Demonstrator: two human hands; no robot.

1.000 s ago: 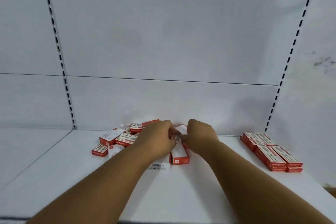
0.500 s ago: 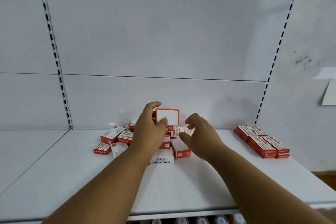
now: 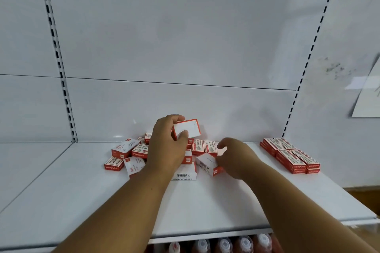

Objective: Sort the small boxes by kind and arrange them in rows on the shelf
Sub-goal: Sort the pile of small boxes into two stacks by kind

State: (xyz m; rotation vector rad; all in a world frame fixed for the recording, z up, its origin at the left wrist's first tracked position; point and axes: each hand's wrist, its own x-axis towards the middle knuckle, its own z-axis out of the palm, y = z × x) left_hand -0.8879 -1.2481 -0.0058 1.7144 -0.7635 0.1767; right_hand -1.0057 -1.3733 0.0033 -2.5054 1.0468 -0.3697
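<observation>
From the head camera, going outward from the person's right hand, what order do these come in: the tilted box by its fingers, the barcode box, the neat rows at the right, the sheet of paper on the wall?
From the right hand:
1. Tilted box, at its fingertips, just left.
2. Barcode box, further left, front of the pile.
3. Neat rows, off to the right.
4. Sheet of paper, far right on the wall.

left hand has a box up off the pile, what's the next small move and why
Probably carry the lifted box clear of the loose pile and set it down flat. The left hand pinches it above the pile, while only the long boxes at the right lie in neat rows. The right hand is touching another box.
</observation>
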